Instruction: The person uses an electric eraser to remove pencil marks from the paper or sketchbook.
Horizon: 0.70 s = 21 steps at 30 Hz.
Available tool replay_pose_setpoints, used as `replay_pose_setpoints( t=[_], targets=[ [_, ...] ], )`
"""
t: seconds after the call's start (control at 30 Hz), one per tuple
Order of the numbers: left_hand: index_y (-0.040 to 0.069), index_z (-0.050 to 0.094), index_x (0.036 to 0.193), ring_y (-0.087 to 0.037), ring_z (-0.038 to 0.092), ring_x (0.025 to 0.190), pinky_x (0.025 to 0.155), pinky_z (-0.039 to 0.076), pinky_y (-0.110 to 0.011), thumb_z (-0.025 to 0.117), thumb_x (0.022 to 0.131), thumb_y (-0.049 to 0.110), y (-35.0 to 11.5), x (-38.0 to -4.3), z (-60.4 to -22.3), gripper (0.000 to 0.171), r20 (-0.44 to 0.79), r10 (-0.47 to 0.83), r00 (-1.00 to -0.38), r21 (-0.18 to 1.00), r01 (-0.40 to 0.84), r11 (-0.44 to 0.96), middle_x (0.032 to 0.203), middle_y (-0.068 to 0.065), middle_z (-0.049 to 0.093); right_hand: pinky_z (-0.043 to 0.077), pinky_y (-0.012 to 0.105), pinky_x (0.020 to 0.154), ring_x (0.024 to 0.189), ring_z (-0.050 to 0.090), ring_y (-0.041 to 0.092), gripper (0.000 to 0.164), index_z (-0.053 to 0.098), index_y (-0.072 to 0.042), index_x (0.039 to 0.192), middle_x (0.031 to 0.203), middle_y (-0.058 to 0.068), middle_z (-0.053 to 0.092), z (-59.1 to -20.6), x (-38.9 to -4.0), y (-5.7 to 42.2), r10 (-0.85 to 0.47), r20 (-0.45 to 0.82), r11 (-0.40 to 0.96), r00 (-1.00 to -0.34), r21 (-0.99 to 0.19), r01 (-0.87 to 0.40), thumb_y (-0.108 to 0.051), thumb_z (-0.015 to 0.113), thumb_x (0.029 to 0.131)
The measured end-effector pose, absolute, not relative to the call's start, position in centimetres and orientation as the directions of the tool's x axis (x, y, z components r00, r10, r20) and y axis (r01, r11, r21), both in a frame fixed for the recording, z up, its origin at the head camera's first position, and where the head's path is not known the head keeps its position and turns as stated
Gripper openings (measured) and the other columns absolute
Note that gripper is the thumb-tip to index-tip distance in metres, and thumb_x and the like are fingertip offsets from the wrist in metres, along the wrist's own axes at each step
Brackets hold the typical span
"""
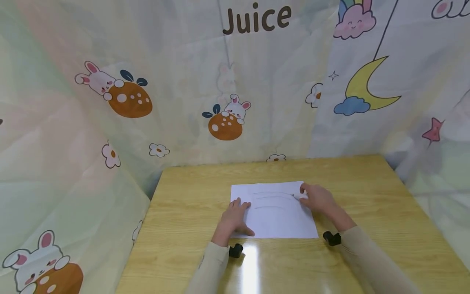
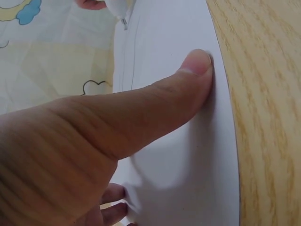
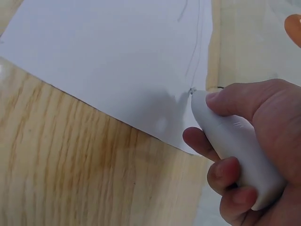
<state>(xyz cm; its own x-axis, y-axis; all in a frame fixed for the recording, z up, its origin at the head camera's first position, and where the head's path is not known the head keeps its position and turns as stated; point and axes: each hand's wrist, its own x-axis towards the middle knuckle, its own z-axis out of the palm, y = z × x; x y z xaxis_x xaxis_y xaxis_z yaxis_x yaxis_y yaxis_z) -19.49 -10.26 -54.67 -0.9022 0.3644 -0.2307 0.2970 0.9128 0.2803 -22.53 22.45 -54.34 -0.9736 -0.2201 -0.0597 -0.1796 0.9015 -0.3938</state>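
A white sheet of paper (image 1: 279, 222) lies on the wooden table, with several thin, curved pencil lines (image 1: 271, 197) across its upper half. My left hand (image 1: 234, 216) rests spread on the sheet's left side, its thumb (image 2: 164, 96) pressing near the front edge. My right hand (image 1: 318, 198), at the upper right corner, grips a thick, smooth white electric eraser (image 3: 240, 146). Its thin metal tip (image 2: 124, 23) points down at the paper, at the right end of the upper lines. Dark specks (image 3: 192, 90) show at the tip in the right wrist view.
The wooden table (image 1: 191, 208) extends around the sheet on all sides. Behind it hangs a cloth backdrop (image 1: 176, 73) printed with rabbits and a moon. Small black wrist cameras, the left (image 1: 236, 250) and the right (image 1: 332, 238), sit beside the sleeves.
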Motion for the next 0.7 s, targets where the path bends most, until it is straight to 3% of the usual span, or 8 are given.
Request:
replay_pose_setpoints(
  t=[0.17,0.33,0.7],
  targets=[
    [0.018,0.046,0.144,-0.036,0.028,0.139,0.097,0.044,-0.052,0.091,0.055,0.052,-10.2,-19.65,-54.47,0.105,-0.236,0.369,-0.899,0.29,0.297,0.91,0.153,-0.021,0.029,0.038,0.031,0.045,0.056,0.048,0.016,0.024,0.068,-0.009,0.104,0.074,0.003,0.062,-54.23,-22.41,22.55,-0.203,-0.029,0.911,-0.979,-0.373,-0.178,-0.023,0.071,0.085],
    [0.017,0.047,0.143,-0.036,0.028,0.139,0.096,0.044,-0.053,0.091,0.056,0.052,-10.18,-19.54,-54.2,0.104,-0.24,0.369,-0.898,0.3,0.293,0.908,0.153,-0.021,0.029,0.05,0.039,0.056,0.072,0.063,0.023,0.022,0.073,-0.008,0.103,0.095,0.012,0.071,-54.63,-22.1,22.31,-0.188,0.055,0.907,-0.981,-0.373,-0.195,-0.02,0.072,0.084],
    [0.021,0.043,0.148,-0.036,0.027,0.14,0.098,0.042,-0.052,0.092,0.054,0.052,-9.91,-20.02,-54.51,0.11,-0.259,0.355,-0.899,0.276,0.283,0.919,0.154,-0.021,0.027,0.054,0.042,0.065,0.079,0.066,0.025,0.021,0.075,-0.006,0.099,0.096,0.011,0.072,-54.94,-21.92,21.69,-0.161,0.096,0.894,-0.982,-0.406,-0.187,-0.018,0.075,0.082]
  ],
)
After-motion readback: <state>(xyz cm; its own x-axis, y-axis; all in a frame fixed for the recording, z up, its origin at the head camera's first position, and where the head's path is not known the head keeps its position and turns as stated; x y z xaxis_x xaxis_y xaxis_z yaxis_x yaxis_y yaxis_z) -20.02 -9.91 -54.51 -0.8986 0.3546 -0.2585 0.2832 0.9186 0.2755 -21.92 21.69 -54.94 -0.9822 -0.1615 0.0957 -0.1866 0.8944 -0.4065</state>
